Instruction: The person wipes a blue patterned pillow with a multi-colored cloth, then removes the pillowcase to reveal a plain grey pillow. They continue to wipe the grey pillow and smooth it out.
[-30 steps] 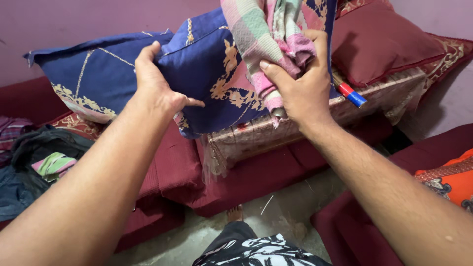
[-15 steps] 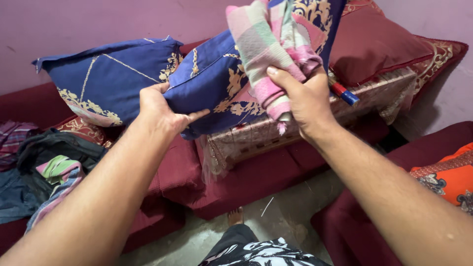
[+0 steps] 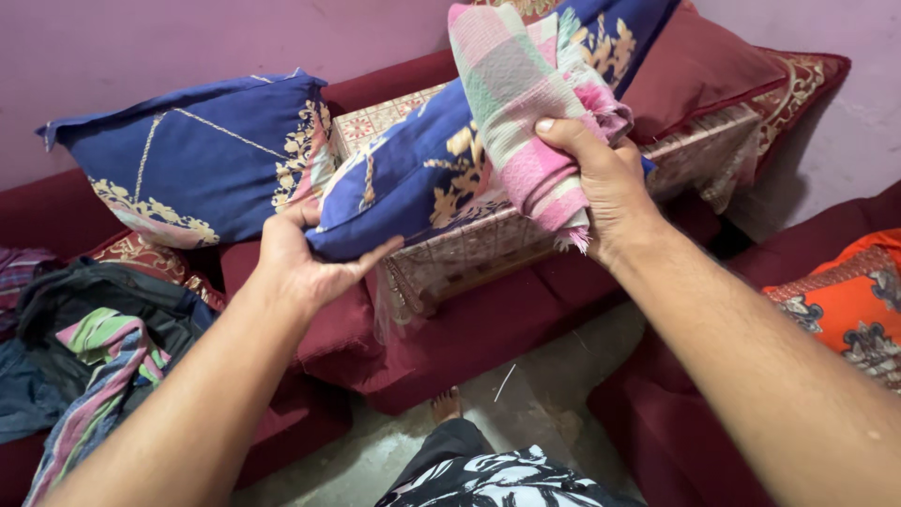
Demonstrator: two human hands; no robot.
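We held a blue cushion with gold embroidery (image 3: pixel 422 178) up between both hands, tilted from lower left to upper right above a patterned, fringed cloth-covered block (image 3: pixel 488 249) on the maroon sofa (image 3: pixel 488 329); our left hand (image 3: pixel 305 268) had its grip clenched on the cushion's lower corner, thumb under the edge and fingers behind the fabric; our right hand (image 3: pixel 605 183) kept its grip grasping a folded pink, green and white checked cloth (image 3: pixel 521 113), pressed against the cushion's upper end, so that cloth and cushion touched; whether the right fingers also pinched the cushion itself we could not tell; a second blue cushion of the same pattern (image 3: pixel 188 155) leaned against the purple wall (image 3: pixel 188 38) just beside the held one, to its left; a dark red cushion with gold trim (image 3: pixel 723 75) lay behind the right hand, on the far end of the covered block; a heap of clothes (image 3: pixel 84 347), dark and striped, lay loose on the sofa at the far left; an orange patterned cushion (image 3: pixel 845 300) sat on the seat at the right edge; no box, bag or basket showed, so nothing lay inside anything; our patterned shorts (image 3: pixel 497 474) and a bare foot (image 3: pixel 448 406) showed on the grey floor (image 3: pixel 544 376) below.
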